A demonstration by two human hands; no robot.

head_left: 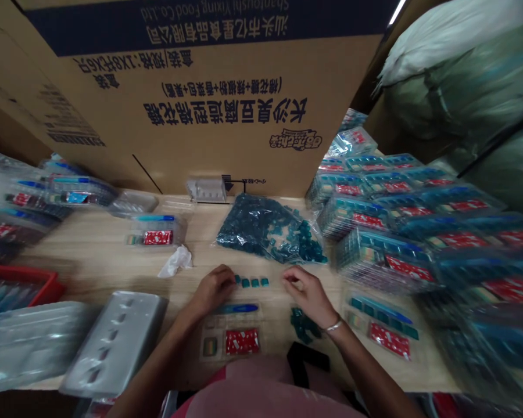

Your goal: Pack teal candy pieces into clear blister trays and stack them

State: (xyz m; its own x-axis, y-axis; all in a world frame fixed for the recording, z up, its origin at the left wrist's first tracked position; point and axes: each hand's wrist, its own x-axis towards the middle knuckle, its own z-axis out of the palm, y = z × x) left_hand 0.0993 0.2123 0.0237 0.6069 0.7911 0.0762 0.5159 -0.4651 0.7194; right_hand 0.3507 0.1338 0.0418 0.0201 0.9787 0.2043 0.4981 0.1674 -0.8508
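Note:
A short row of small teal cubes (255, 283) lies on the table between my hands. My left hand (214, 288) has its fingers curled together at the row's left end, pinching the leftmost cube (237, 279). Past the right end, my right hand (305, 295) is closed, thumb and fingertips together; whatever is between them is too small to make out. Below the row sits a clear plastic tray (220, 331) with a blue pen (239, 308), a red patterned packet (242, 341) and a striped block (210, 346). A loose pile of teal cubes (304, 325) lies under my right wrist.
A clear bag of teal cubes (261, 229) lies before a large carton (226, 162). Filled trays (383, 255) are stacked at right; one filled tray (383, 325) lies nearer. At left are stacked empty trays (113, 337), a red bin (47, 287) and a crumpled tissue (176, 261).

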